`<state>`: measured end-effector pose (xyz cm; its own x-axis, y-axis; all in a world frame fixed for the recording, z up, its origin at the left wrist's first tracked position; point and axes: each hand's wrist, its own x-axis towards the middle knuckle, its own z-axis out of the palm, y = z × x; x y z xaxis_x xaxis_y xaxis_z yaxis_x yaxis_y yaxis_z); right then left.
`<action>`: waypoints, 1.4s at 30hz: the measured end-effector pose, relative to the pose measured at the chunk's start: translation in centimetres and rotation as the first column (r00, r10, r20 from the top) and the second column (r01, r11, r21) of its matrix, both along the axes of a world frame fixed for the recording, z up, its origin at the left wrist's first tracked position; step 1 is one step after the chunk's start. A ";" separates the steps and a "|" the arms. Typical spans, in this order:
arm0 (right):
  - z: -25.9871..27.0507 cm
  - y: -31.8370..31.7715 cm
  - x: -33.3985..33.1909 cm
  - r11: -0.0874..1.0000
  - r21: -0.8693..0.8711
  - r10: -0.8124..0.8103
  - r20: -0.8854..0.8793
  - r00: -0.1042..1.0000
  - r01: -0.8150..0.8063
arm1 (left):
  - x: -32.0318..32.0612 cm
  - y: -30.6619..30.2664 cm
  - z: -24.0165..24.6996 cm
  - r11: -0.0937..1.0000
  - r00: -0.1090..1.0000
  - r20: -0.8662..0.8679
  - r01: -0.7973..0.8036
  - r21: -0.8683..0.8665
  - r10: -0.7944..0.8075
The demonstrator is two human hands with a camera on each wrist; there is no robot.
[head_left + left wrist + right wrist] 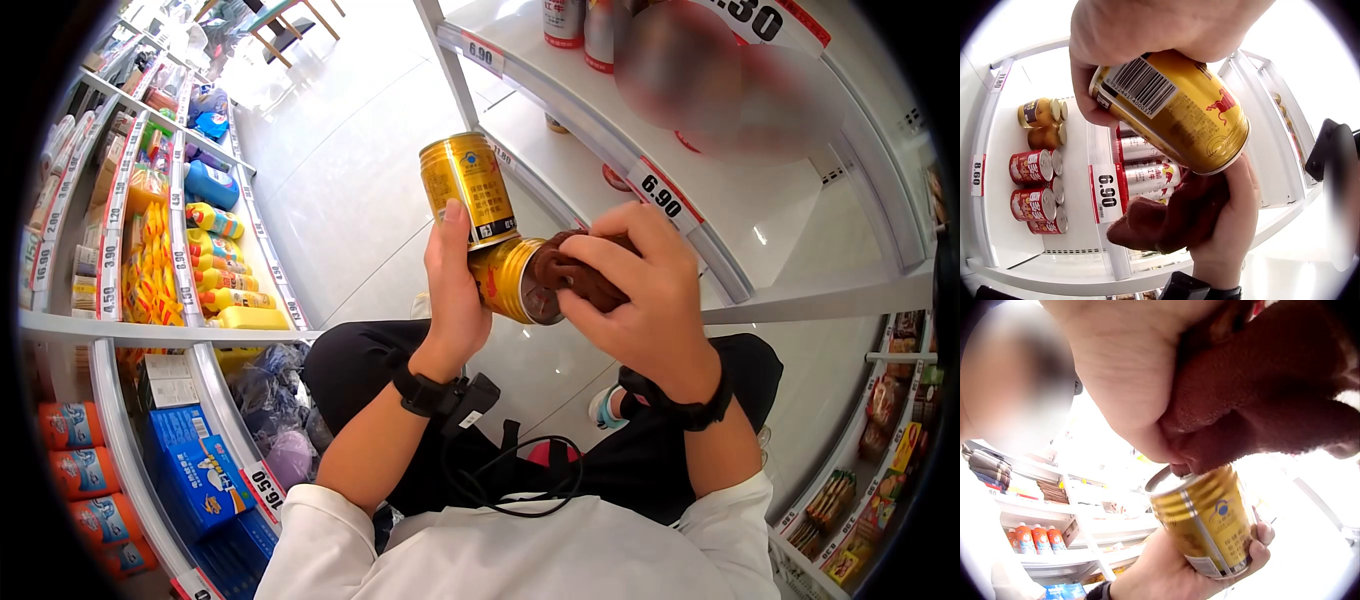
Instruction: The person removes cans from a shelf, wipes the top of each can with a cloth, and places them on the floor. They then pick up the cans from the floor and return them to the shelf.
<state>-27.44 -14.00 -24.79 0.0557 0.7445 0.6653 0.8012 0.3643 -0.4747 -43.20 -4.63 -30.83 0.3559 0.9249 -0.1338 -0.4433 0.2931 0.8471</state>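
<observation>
My left hand grips a gold drink can, its fingers curled round the body. Ridges ring the can's end, and a barcode and a red bull print show in the left wrist view. Overlapping it in the head view is a second gold can body, with the left thumb along its lower part. My right hand pinches a bunched brown cloth right at the ridged can's end. Close up in the right wrist view, the cloth hangs over the lid and hides part of it.
White shelves with a 6.90 price tag and red-and-white cans stand to the right. Yellow bottles and blue boxes fill the left shelves. A black cable loops over the lap.
</observation>
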 end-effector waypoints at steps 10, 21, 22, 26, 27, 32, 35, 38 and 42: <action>-1.4 0.6 -1.3 0.979 -0.005 0.198 -0.264 0.944 -0.206 | -0.4 0.3 -0.3 0.991 0.991 -0.064 -0.111 0.068 0.115; 2.3 -1.4 -0.2 0.931 -0.361 0.156 0.237 0.959 -0.062 | -1.1 1.2 -1.1 0.985 0.999 0.024 0.042 -0.166 -0.038; 2.2 -1.3 -0.3 0.931 -0.361 0.153 0.235 0.960 -0.061 | -1.1 1.3 -1.1 0.976 0.998 0.033 0.051 -0.211 -0.045; 1.2 0.0 0.5 1.000 -0.009 0.029 0.059 0.998 -0.028 | -1.1 1.3 -1.0 0.911 0.955 0.259 0.231 -0.341 -0.145; 0.9 0.2 0.9 0.994 0.107 0.021 -0.048 0.999 -0.016 | -1.6 1.5 -1.3 0.876 0.933 0.322 0.286 -0.388 -0.162; 0.1 0.5 1.6 0.995 0.095 0.040 -0.183 0.982 -0.023 | -1.7 1.6 -1.4 0.839 0.869 0.433 0.409 -0.358 -0.239; -0.1 0.6 1.5 0.994 0.099 0.052 -0.198 0.979 -0.033 | -1.7 1.5 -1.2 0.835 0.867 0.432 0.419 -0.358 -0.250; -0.2 0.6 1.4 0.994 0.102 0.066 -0.211 0.975 -0.045 | -1.7 1.6 -1.5 0.831 0.856 0.446 0.433 -0.348 -0.260; 0.2 0.4 0.6 0.979 0.177 0.140 -0.199 0.970 -0.104 | -1.4 1.4 -1.5 0.852 0.878 0.408 0.400 -0.338 -0.251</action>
